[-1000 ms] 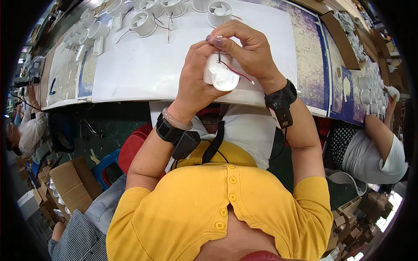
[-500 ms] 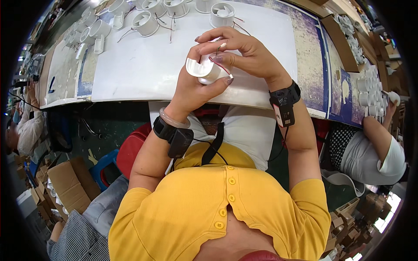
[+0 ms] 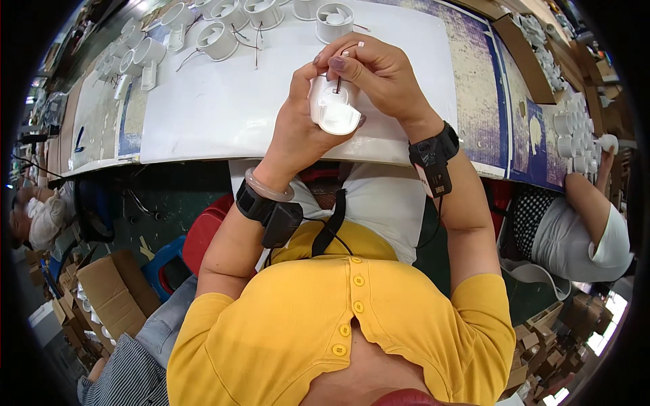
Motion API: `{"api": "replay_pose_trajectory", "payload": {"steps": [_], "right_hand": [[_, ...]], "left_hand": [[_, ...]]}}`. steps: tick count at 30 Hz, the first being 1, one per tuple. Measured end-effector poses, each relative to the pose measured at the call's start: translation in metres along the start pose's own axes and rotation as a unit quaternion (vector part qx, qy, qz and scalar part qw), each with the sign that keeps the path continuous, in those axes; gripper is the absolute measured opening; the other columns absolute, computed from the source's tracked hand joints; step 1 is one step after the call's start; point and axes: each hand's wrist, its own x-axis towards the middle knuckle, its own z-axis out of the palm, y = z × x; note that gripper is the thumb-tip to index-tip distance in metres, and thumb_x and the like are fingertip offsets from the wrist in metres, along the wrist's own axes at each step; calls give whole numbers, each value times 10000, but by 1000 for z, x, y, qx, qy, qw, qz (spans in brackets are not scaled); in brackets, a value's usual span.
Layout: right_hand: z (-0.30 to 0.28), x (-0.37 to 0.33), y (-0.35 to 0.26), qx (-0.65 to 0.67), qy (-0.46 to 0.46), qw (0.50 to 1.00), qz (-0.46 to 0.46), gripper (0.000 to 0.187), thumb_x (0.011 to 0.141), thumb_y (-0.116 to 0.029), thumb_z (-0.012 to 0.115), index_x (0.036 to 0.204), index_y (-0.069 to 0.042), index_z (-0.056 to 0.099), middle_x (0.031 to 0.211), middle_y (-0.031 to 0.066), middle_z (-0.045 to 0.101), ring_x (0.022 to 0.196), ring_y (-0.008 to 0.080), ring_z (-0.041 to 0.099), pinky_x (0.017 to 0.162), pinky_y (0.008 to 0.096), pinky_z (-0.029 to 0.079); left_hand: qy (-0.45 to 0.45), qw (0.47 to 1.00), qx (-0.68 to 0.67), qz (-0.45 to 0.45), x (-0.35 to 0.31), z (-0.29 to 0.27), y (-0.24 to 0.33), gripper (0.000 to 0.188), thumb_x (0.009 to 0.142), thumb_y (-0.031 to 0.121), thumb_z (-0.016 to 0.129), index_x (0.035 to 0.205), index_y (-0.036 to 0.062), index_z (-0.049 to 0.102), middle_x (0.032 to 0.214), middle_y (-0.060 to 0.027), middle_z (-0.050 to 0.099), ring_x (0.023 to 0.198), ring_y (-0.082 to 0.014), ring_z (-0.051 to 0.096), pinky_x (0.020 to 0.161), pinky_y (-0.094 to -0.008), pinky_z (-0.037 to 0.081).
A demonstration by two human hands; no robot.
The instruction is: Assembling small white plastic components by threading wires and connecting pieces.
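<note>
Above the table's near edge, my left hand (image 3: 298, 125) wraps round a white plastic fan housing (image 3: 338, 116). The housing is tilted, with a notched end and an inner wall facing me. Thin dark wires (image 3: 338, 84) come out through this inner wall. Thumb and fingers of my right hand (image 3: 389, 78) pinch the wires at the top of the housing. A small white connector (image 3: 361, 44) sticks out above my right fingers. The fan blades inside, if any, are hidden from me.
Several white fan units (image 3: 217, 42) with trailing wires stand along the far side of the white-covered table (image 3: 203, 115). An open carton (image 3: 525, 59) of white parts is at right, near stacked white cylinders (image 3: 572, 139). Other people sit on both sides.
The housing has been turned in my left hand, bringing its notched end towards me. My right fingers have closed on the wires, which hung loose over the side before.
</note>
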Motion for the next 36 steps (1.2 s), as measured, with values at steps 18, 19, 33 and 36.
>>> {"api": "replay_pose_trajectory", "payload": {"steps": [18, 19, 33, 36], "right_hand": [[6, 7, 6, 87, -12, 995, 42, 261, 954, -251, 530, 1015, -27, 649, 1016, 40, 661, 974, 141, 593, 885, 264, 451], [6, 6, 6, 87, -12, 995, 44, 261, 954, -251, 530, 1015, -27, 649, 1016, 40, 661, 974, 141, 593, 885, 264, 451], [8, 3, 1, 194, 31, 951, 237, 186, 916, -164, 566, 996, -15, 642, 996, 59, 664, 921, 120, 615, 857, 241, 477], [9, 3, 5, 191, 26, 953, 235, 184, 911, -161, 570, 993, -15, 644, 996, 60, 663, 921, 121, 616, 853, 242, 480]], "left_hand": [[28, 974, -226, -4, 5, 18, -1, 1060, 704, 75, 762, 1407, 18, -29, 1331, -196, 345, 1216, -254, 453, 999, -350, 410], [29, 979, -202, 0, 6, 19, -1, 1100, 694, 79, 772, 1412, 19, -60, 1347, -203, 323, 1222, -259, 449, 998, -356, 414], [56, 998, -20, 36, 5, 21, -10, 1074, 696, 103, 730, 1458, 89, -27, 1328, -189, 348, 1198, -260, 458, 992, -353, 417], [55, 997, -39, 35, 4, 21, -10, 1079, 694, 105, 733, 1461, 91, -26, 1324, -194, 353, 1200, -264, 458, 993, -355, 417]]}}
